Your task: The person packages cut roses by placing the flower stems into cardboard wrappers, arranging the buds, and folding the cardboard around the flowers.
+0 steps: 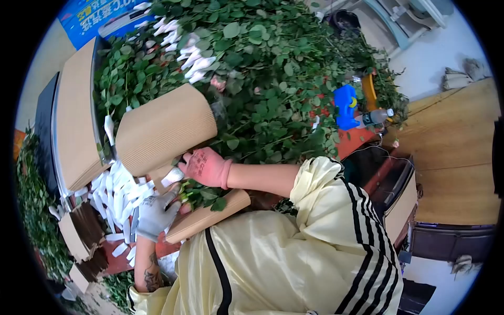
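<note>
My left hand (pixel 154 216), in a white-grey glove, has its fingers apart beside a pink rose head (pixel 185 208) and green leaves. Those leaves (pixel 202 194) lie over a strip of corrugated cardboard (pixel 207 218) close to my lap. My right hand (pixel 206 167), in a pink glove, is closed, its fingertips near a white-sleeved rose head (pixel 172 177). Its grip is partly hidden, so what it holds is not clear. Just above is a large curved sheet of corrugated cardboard (pixel 165 128).
A heap of leafy roses (pixel 273 89) covers the far side, with white-sleeved heads (pixel 197 63) at its left. Loose white sleeves (pixel 113 197) are piled at left, beside a stack of cardboard (pixel 79 115). A blue tape dispenser (pixel 345 107) and a plastic bottle (pixel 375 117) are at right.
</note>
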### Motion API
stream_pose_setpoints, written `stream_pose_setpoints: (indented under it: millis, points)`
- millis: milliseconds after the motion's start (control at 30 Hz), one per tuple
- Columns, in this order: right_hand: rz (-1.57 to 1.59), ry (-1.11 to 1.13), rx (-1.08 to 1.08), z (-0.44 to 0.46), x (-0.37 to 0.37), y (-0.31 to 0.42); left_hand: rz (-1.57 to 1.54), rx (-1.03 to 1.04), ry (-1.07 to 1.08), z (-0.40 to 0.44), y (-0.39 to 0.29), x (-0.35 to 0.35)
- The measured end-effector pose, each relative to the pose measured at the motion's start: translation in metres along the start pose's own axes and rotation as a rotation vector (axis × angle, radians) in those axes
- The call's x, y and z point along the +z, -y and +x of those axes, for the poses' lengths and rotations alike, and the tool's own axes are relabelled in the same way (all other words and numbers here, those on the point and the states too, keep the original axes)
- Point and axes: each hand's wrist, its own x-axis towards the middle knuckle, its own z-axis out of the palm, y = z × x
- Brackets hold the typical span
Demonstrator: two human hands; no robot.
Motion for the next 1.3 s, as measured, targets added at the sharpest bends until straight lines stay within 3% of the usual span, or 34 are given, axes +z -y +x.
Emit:
stream_pose_setpoints:
  millis: [167, 233, 267, 300, 333, 367, 400, 433, 500, 533, 633, 700, 733, 767, 833, 900, 1067, 1167, 1267, 1300]
  points:
    - [0.098, -0.119, 0.111, -0.008, -0.069, -0.023, -0.025, -0.047, -0.005, -0.003, -0.003, -0.005]
    - [0.040, -0.226, 0.177, -0.010, -0.142, -0.050, -0.026, -0.022, -0.028, -0.004, 0.001, -0.001]
    - [-0.182, -0.341, 0.206, -0.016, -0.162, -0.075, -0.025, 0.010, -0.043, -0.004, 0.004, 0.001]
    - [-0.159, -0.469, 0.435, -0.027, -0.189, -0.094, -0.028, -0.004, -0.051, -0.006, 0.005, 0.001]
    - [-0.125, -0.613, 0.562, -0.039, -0.209, -0.124, -0.012, -0.006, -0.036, -0.006, 0.004, 0.000]
    - [-0.325, -0.782, 0.678, -0.047, -0.240, -0.139, 0.003, -0.005, -0.021, -0.005, 0.003, -0.001]
    - [-0.239, -0.962, 0.808, -0.056, -0.268, -0.149, 0.044, -0.046, 0.019, -0.005, 0.004, -0.001]
    - [-0.165, -1.107, 0.817, -0.066, -0.291, -0.154, 0.036, -0.059, 0.005, -0.004, 0.006, 0.001]
    - [-0.022, -1.235, 0.564, -0.056, -0.307, -0.120, 0.042, 0.037, -0.062, -0.005, 0.012, 0.008]
    - [-0.077, -0.961, 0.482, -0.057, -0.302, -0.100, -0.004, 0.089, -0.098, -0.005, 0.012, 0.010]
    - [0.215, -0.520, 0.174, -0.034, -0.227, -0.041, 0.072, 0.003, -0.021, -0.006, 0.006, 0.004]
    - [0.086, -0.136, 0.041, -0.011, -0.158, -0.010, 0.103, -0.019, 0.014, -0.008, 0.006, 0.002]
    - [0.000, 0.059, -0.031, -0.003, -0.126, 0.001, 0.130, -0.077, 0.137, -0.007, 0.001, -0.006]
    - [-0.096, 0.256, -0.101, 0.003, -0.098, 0.008, 0.049, -0.017, 0.006, -0.009, 0.010, 0.006]
    - [0.077, 0.400, -0.069, 0.013, -0.049, 0.009, 0.062, 0.044, -0.072, -0.009, 0.019, 0.018]
    - [0.122, 0.358, -0.066, 0.011, -0.008, 0.003, 0.071, 0.027, -0.061, -0.009, 0.019, 0.017]
    - [0.113, 0.320, 0.005, 0.008, -0.009, 0.009, 0.082, -0.102, 0.061, -0.010, 0.010, 0.009]
    - [0.165, 0.418, 0.034, 0.013, -0.013, 0.010, 0.000, -0.059, 0.011, -0.012, 0.016, 0.018]
    - [0.145, 0.406, 0.040, 0.010, -0.010, 0.011, -0.088, 0.023, -0.308, -0.016, 0.014, 0.021]
    - [0.150, 0.400, 0.055, 0.009, -0.007, 0.011, -0.080, 0.033, -0.296, -0.012, 0.019, 0.022]
